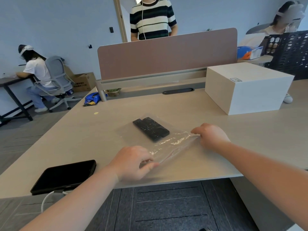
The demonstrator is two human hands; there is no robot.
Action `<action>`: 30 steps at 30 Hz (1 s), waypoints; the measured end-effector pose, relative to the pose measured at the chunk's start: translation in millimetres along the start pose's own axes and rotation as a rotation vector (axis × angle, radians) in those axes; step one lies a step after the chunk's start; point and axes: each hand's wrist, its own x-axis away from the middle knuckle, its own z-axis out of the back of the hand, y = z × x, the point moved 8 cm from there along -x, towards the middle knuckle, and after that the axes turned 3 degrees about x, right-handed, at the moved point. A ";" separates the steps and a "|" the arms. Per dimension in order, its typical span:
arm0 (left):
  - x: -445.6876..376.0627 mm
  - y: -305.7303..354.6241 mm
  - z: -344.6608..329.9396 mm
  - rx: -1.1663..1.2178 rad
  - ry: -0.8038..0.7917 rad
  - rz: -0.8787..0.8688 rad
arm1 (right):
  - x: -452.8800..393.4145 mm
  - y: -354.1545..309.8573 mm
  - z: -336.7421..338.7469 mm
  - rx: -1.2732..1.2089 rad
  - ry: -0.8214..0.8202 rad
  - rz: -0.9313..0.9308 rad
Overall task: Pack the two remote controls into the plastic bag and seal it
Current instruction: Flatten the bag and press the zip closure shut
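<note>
Two black remote controls [150, 128] lie side by side inside a clear plastic bag [168, 144] flat on the light wooden desk [86, 139]. The bag's opening edge runs diagonally toward me. My left hand [133, 162] pinches the near left end of that edge. My right hand [210, 135] pinches its far right end. The edge is stretched between both hands, and I cannot tell whether the strip is sealed.
A black tablet [64, 176] with a white cable lies near the front left edge. A large white box [248, 87] stands at the back right. A pink divider panel [166, 52] closes the desk's far side, with a blue snack packet [91, 98] near its post. People sit and stand beyond.
</note>
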 end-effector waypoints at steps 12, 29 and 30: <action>-1.0 -52.3 6.6 0.098 0.158 0.315 | -16.5 -23.6 5.5 -0.312 0.027 -0.020; -56.8 14.2 -27.6 -0.021 0.028 0.240 | 0.5 -38.3 12.9 -0.332 0.012 0.153; -56.0 12.9 -25.7 -0.016 0.050 0.244 | 4.5 -44.5 16.2 -0.371 0.018 0.207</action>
